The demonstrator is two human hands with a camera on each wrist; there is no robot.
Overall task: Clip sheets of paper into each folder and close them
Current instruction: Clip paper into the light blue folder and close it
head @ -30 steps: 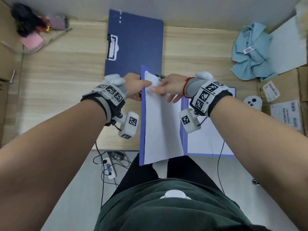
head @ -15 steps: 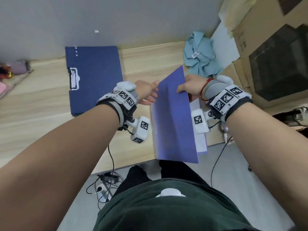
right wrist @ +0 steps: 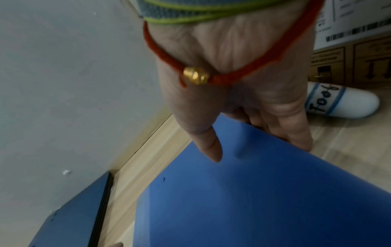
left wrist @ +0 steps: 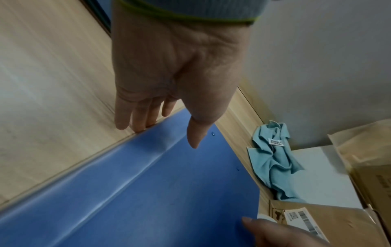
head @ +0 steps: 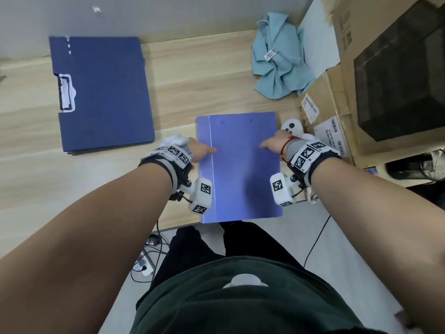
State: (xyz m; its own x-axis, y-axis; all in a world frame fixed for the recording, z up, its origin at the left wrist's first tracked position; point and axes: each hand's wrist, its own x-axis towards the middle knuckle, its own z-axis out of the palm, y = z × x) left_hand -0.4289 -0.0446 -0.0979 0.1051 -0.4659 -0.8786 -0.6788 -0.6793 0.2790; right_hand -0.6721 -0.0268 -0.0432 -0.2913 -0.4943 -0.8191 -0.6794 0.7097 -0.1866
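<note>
- Folder, the lighter periwinkle-blue plastic one (head: 240, 165), now lies shut and flat on the pale wood-grain table (head: 192, 68); a second ago it was open with a white sheet showing, and half a second ago its cover stood halfway over.
- Left hand (head: 201, 151) has come down at the folder's spine side: the left wrist view shows its fingers (left wrist: 137, 117) straight, their tips at the folder's left edge where it meets the table, and the thumb stretched over the cover. It grips nothing.
- Right hand (head: 273, 144), with a red cord bracelet (right wrist: 232, 76) on the wrist, sits at the opposite long edge. The thumb lies on top of the cover, and the fingers (right wrist: 296, 133) reach down past the edge towards the table, so the edge lies between thumb and fingers. The fingers look fairly straight; whether they actually pinch the cover I cannot tell.
- The cover is plain and smooth, with a crease running beside the spine and two small rivets near the far edge. No paper shows at its edges, and its near end overhangs the table's front edge slightly.
- A darker navy folder (head: 101, 92) with a white-patched clip lies closed to the far left, well apart.
- A crumpled light teal cloth (head: 279, 61) lies at the far right, a white game controller (head: 292, 126) sits just beyond the right hand, and brown cardboard boxes (head: 337, 97) stand at the right.
</note>
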